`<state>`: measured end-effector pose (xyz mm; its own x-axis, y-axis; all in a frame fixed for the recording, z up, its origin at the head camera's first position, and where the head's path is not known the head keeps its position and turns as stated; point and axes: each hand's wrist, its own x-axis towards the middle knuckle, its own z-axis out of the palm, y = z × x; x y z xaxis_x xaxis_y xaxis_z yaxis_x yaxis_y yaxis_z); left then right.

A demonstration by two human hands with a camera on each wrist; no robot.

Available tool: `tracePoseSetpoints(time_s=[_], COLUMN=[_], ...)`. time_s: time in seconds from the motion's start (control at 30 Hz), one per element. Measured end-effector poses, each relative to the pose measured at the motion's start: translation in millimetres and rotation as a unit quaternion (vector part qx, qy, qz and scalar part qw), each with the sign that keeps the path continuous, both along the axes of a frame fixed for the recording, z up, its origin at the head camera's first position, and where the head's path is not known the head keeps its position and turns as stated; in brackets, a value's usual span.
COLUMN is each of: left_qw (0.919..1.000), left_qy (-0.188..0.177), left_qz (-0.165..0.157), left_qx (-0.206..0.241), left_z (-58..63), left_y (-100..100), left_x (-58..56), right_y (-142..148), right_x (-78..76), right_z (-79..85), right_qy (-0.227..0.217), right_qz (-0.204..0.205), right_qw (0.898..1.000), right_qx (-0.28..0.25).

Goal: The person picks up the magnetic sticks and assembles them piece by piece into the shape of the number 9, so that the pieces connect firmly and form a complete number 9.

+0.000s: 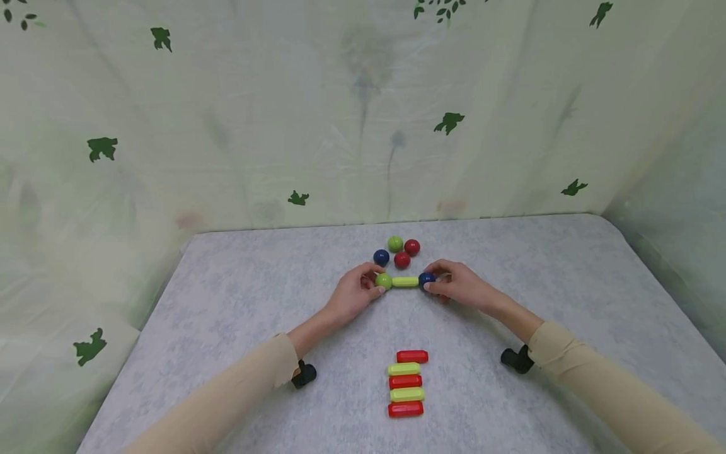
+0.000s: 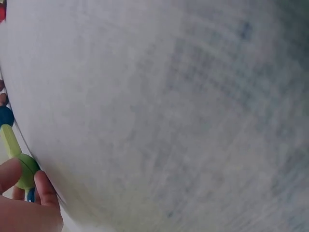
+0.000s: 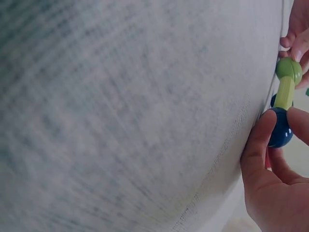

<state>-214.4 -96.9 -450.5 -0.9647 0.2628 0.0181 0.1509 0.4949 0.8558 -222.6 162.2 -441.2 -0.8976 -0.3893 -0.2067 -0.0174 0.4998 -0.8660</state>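
Between my two hands lies a yellow-green rod (image 1: 405,282) with a green ball (image 1: 384,281) at its left end and a blue ball (image 1: 426,281) at its right end. My left hand (image 1: 357,291) pinches the green ball between thumb and fingers. With thumb and fingertips, my right hand (image 1: 460,284) grips the blue ball. Both wrist views show the rod meeting each ball; in the right wrist view the blue ball (image 3: 281,128) sits between thumb and finger. How deep the rod ends go into the balls is hidden.
Just behind the hands sit loose balls: a blue ball (image 1: 381,257), a green ball (image 1: 395,244) and two red balls (image 1: 402,260). Nearer the front, several red and yellow-green rods (image 1: 406,381) lie in a column on the grey table (image 1: 255,277). A patterned curtain (image 1: 255,126) hangs behind.
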Motion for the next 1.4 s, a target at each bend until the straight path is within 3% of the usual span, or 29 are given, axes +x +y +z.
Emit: tracePoseSetpoints(time_s=[0.23, 0.47, 0.6, 0.73, 0.93, 1.17, 1.4], left_qw=[0.9998, 0.9986, 0.9986, 0.9952, 0.9824, 0.9723, 0.9698], left_qy=[0.009, 0.044, 0.045, 0.008, -0.057, -0.060, -0.069], left_qz=[0.015, 0.028, -0.022, -0.094, -0.175, -0.213, -0.213], left_qx=[-0.006, -0.005, -0.014, -0.026, -0.032, -0.075, -0.095], left_z=[3.9, 9.6, 12.5, 13.8, 10.5, 9.9, 9.7], left_y=[-2.5, -6.9, -4.4, 1.4, 10.8, 19.1, 22.3], left_x=[13.2, 39.3, 58.6, 73.7, 80.7, 82.1, 83.9], right_y=[0.5, 1.2, 0.7, 0.8, 1.9, 1.3, 1.5], right_x=[-0.1, -0.3, -0.7, -1.2, -2.0, -2.6, -2.2], right_z=[-0.1, -0.7, -0.5, -0.7, -3.2, -5.8, -4.6], right_qy=[0.004, 0.002, 0.001, 0.003, 0.002, 0.004, 0.001], right_qz=[0.003, 0.008, 0.005, 0.005, 0.004, 0.003, -0.004], right_qw=[1.000, 1.000, 1.000, 1.000, 1.000, 1.000, 1.000], right_qx=[0.009, 0.003, 0.005, 0.004, -0.003, 0.000, 0.002])
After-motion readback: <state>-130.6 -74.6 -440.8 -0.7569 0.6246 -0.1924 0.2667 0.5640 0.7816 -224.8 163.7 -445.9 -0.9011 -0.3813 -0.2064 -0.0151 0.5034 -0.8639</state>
